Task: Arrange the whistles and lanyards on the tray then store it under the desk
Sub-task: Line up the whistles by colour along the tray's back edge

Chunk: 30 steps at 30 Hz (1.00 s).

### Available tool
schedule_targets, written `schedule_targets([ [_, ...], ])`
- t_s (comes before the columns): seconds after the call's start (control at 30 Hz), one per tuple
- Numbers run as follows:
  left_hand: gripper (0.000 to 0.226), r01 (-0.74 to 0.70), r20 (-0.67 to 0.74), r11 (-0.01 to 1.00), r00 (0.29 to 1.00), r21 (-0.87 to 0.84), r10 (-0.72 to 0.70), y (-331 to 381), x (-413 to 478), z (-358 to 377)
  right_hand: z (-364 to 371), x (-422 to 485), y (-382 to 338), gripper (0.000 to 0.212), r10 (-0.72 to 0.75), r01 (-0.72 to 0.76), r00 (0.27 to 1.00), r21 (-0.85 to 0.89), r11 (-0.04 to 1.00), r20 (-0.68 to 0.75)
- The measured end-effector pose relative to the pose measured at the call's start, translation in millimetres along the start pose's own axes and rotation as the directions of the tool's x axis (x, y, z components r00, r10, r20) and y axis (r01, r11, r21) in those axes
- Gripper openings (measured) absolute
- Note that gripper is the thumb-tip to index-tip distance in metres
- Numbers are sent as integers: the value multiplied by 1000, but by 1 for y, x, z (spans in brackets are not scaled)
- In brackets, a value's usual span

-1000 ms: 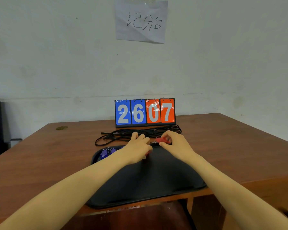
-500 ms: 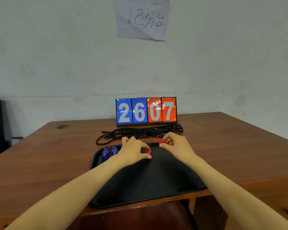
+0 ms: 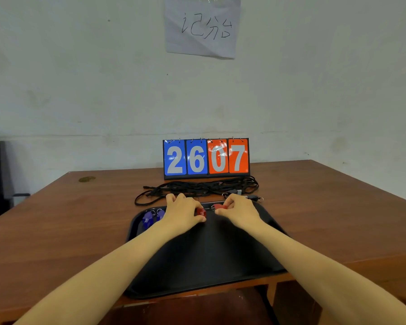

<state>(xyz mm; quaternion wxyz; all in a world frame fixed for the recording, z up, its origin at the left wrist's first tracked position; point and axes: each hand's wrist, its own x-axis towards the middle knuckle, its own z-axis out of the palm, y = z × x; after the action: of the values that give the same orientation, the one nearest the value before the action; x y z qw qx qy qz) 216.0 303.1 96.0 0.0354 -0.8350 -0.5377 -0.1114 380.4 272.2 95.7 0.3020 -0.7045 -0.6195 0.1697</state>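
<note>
A small red plastic whistle (image 3: pixel 201 211) is pinched in the left hand (image 3: pixel 183 211), another red whistle (image 3: pixel 219 206) in the right hand (image 3: pixel 239 211); both are judged light, rigid, best held by the body.

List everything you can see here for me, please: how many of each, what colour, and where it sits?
Desk: one, brown wood, fills the foreground.
Tray: one, black, at the desk's near edge.
Blue whistles: two, on the tray's far left part, each with a metal ring.
Red whistles: two, at the tray's far edge, one at each hand.
Lanyards: a black tangle, count unclear, on the desk behind the tray.
Scoreboard: one, blue and orange cards reading 26 07, behind the lanyards.
Paper sign: one, white, handwritten, on the wall.
Left hand: over the tray, fingers on a red whistle.
Right hand: over the tray, pinching the other red whistle.
</note>
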Motion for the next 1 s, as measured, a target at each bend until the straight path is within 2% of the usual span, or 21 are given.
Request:
schedule_targets([
  [0.2, 43, -21, -6, 999, 1000, 37, 21, -1, -2, -1, 9, 8, -12, 24, 14, -16, 1000, -145, 989, -20],
  [0.33, 40, -21, -6, 999, 1000, 31, 21, -3, -1, -2, 5, 10, -12, 21, 41, -24, 992, -143, 989, 122],
  [0.37, 41, -19, -6, 999, 1000, 33, 19, -4, -1, -2, 3, 11, -10, 24, 33, -16, 988, -112, 994, 153],
  [0.43, 42, -17, -11, 999, 1000, 38, 17, -5, -1, -1, 1, 12, -7, 42, 24, -13, 982, -56, 998, 188],
  [0.67, 42, -22, -8, 1000, 1000, 23, 22, -6, -2, -1, 9, 12, -10, 35, -34, 45, 990, -82, 996, 136],
  [1.0, 41, -34, -3, 999, 999, 6, 34, -5, -1, -1, 11, 11, -10, 35, -62, 75, 994, -151, 986, 94],
])
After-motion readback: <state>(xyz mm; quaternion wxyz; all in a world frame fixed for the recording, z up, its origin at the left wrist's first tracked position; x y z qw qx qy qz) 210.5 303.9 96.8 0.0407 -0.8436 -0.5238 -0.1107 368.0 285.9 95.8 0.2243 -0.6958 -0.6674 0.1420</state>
